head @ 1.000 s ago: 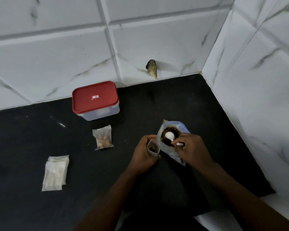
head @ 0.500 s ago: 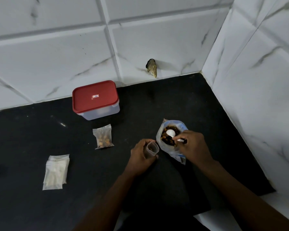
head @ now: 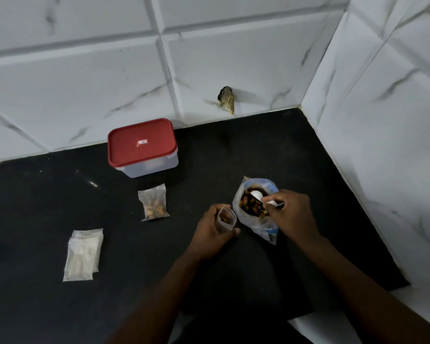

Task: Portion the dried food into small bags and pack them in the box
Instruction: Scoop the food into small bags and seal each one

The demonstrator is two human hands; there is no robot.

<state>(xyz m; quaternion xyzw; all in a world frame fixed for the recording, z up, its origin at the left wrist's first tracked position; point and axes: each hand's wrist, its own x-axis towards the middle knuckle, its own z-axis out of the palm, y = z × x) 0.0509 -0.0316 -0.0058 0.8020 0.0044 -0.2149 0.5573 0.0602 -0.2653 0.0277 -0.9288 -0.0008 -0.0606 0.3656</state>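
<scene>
My left hand [head: 212,229] holds a small clear bag [head: 227,219] upright with its mouth open; a little dried food shows inside. Just right of it stands the large open plastic bag [head: 252,220] of brown dried food [head: 251,206]. My right hand [head: 292,212] grips the handle of a white spoon [head: 257,195], whose bowl rests in the food. A filled small bag [head: 154,203] lies flat to the left. The box [head: 142,147], clear with a red lid on, stands at the back by the wall.
A stack of empty small bags [head: 83,254] lies on the black counter [head: 60,207] at the left. White tiled walls close the back and the right side. A small dark and yellowish object [head: 226,99] sticks to the back wall.
The small bag in my left hand has drifted slightly left, away from the large bag. The spoon stays dipped in the dried food, shifting only a little.
</scene>
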